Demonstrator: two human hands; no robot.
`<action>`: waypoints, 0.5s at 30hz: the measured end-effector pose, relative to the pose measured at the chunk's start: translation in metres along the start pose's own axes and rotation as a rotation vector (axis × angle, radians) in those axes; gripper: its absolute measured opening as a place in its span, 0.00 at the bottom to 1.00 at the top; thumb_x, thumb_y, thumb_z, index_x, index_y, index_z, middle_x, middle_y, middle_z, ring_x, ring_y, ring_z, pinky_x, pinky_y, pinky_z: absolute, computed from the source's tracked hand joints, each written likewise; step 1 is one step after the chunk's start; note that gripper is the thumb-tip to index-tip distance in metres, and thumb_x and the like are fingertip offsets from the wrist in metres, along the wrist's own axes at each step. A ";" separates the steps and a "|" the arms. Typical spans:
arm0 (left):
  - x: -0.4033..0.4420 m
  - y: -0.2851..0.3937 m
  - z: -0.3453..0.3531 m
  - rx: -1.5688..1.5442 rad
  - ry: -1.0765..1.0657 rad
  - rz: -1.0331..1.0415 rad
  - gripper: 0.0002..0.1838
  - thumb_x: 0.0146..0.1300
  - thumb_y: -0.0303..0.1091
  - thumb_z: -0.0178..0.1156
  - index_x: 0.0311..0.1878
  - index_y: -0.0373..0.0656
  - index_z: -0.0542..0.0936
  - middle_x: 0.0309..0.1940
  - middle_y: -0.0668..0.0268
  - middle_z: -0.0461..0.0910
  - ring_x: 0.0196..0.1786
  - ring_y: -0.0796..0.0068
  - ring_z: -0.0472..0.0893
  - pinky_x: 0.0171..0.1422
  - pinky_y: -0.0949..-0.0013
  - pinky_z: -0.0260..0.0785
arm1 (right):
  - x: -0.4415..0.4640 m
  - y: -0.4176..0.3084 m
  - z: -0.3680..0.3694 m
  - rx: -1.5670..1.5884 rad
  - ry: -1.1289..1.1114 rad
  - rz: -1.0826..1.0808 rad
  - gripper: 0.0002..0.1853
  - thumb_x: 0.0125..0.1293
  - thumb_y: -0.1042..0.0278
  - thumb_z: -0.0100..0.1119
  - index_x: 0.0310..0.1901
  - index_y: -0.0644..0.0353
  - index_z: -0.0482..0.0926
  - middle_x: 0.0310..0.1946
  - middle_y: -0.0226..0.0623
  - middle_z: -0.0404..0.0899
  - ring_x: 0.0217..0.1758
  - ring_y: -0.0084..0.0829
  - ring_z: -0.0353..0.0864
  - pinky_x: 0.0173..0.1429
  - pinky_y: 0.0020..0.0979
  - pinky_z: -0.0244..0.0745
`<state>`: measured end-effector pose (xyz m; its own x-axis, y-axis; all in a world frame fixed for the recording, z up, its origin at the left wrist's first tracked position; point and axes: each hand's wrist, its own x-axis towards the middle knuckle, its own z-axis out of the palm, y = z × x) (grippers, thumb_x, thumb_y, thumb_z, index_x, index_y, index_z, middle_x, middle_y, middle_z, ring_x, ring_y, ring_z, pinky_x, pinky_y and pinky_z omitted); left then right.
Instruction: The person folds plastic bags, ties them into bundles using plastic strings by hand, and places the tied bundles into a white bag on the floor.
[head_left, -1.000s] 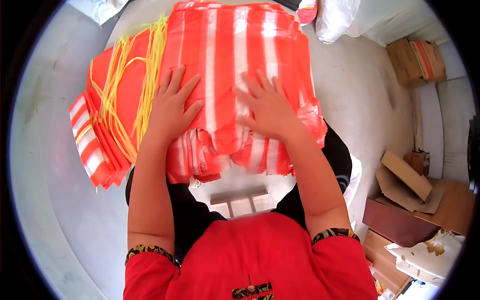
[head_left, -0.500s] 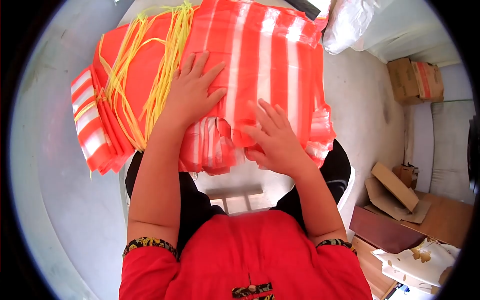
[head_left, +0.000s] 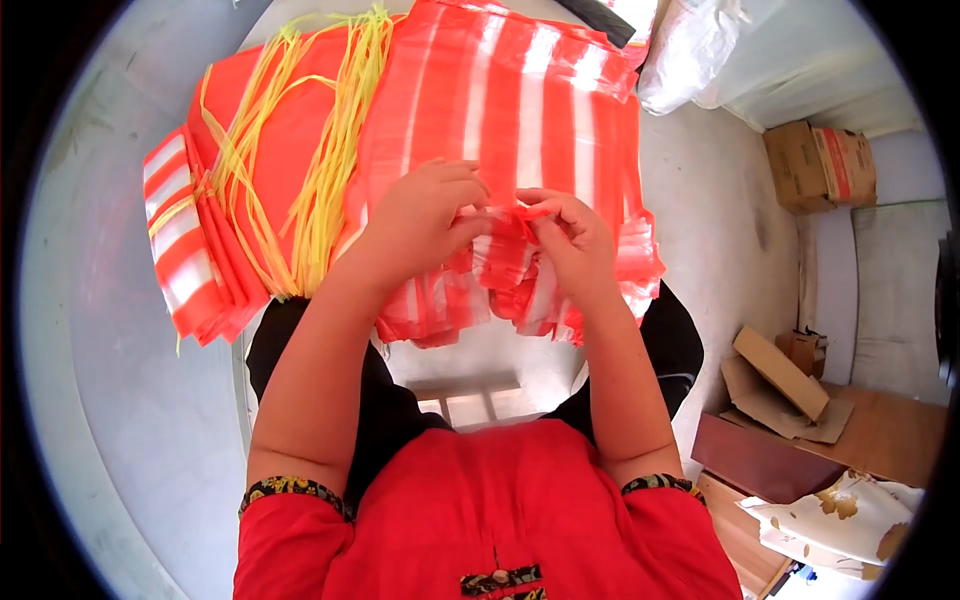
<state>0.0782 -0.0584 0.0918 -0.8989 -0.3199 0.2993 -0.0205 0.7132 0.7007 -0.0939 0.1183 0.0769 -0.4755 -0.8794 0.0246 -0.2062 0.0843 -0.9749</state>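
Observation:
In front of me lies a stack of red-and-white striped plastic bags [head_left: 550, 120], its near edge ruffled and uneven over my lap. My right hand [head_left: 580, 240] pinches a gathered red edge of the top bag between thumb and fingers. Facing it, my left hand [head_left: 425, 215] has its fingers curled in, with thumb and fingertips closed on the same bag's edge. A bunch of yellow plastic strips [head_left: 345, 150] is draped over plain red plastic [head_left: 290, 100] to the left. Beside that sits a folded striped bundle [head_left: 180, 240] tied with a yellow strip.
A white plastic bag [head_left: 690, 50] hangs at the upper right, near a dark object [head_left: 600, 18] behind the stack. Cardboard boxes [head_left: 820, 165] stand by the right wall. Lower right, an opened carton [head_left: 785, 385] rests on a brown surface, with patterned cloth [head_left: 850, 520] below.
My left hand has gone from lying flat on the stack to pinching, nearer to me. My right hand has closed on the top bag's edge, which is now lifted and gathered.

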 end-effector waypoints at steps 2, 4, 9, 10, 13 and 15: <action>0.004 0.000 0.000 -0.017 0.007 -0.005 0.09 0.59 0.25 0.71 0.42 0.37 0.84 0.50 0.57 0.87 0.67 0.50 0.81 0.73 0.52 0.73 | 0.003 -0.001 -0.005 -0.017 -0.068 -0.071 0.23 0.71 0.72 0.68 0.66 0.62 0.78 0.73 0.44 0.76 0.71 0.38 0.80 0.72 0.38 0.77; 0.004 0.002 -0.001 -0.022 0.022 0.003 0.08 0.60 0.25 0.71 0.42 0.37 0.84 0.49 0.56 0.87 0.63 0.50 0.82 0.69 0.52 0.74 | -0.002 -0.013 0.001 0.051 -0.084 -0.112 0.32 0.68 0.71 0.72 0.72 0.60 0.73 0.77 0.44 0.72 0.72 0.38 0.79 0.72 0.38 0.77; 0.001 0.000 0.000 0.006 0.033 0.043 0.05 0.63 0.25 0.69 0.40 0.36 0.84 0.48 0.56 0.86 0.59 0.51 0.83 0.63 0.53 0.76 | 0.001 -0.025 0.024 -0.255 -0.025 -0.094 0.33 0.66 0.71 0.75 0.72 0.60 0.76 0.71 0.44 0.78 0.71 0.37 0.81 0.69 0.38 0.79; 0.001 0.001 -0.003 0.012 0.027 0.037 0.04 0.63 0.25 0.68 0.40 0.36 0.84 0.48 0.56 0.86 0.59 0.50 0.83 0.64 0.54 0.76 | 0.004 -0.020 0.025 -0.292 -0.021 -0.125 0.28 0.68 0.71 0.73 0.69 0.60 0.79 0.67 0.44 0.82 0.69 0.35 0.82 0.66 0.38 0.80; -0.006 -0.006 -0.001 -0.005 0.217 -0.033 0.05 0.67 0.25 0.67 0.44 0.36 0.85 0.50 0.57 0.86 0.61 0.53 0.83 0.65 0.57 0.75 | 0.011 -0.022 0.030 -0.220 0.051 -0.038 0.16 0.75 0.70 0.67 0.61 0.64 0.84 0.55 0.39 0.89 0.59 0.30 0.86 0.63 0.33 0.82; -0.010 -0.009 -0.004 -0.035 0.403 -0.127 0.07 0.70 0.27 0.65 0.49 0.37 0.85 0.53 0.58 0.86 0.62 0.57 0.83 0.67 0.60 0.74 | 0.013 -0.021 0.030 -0.117 0.108 0.064 0.12 0.78 0.69 0.64 0.57 0.65 0.86 0.50 0.35 0.90 0.53 0.27 0.87 0.61 0.30 0.82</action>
<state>0.0890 -0.0637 0.0850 -0.6470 -0.6270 0.4340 -0.0987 0.6331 0.7677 -0.0702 0.0915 0.0911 -0.5791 -0.8153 -0.0073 -0.2677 0.1986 -0.9428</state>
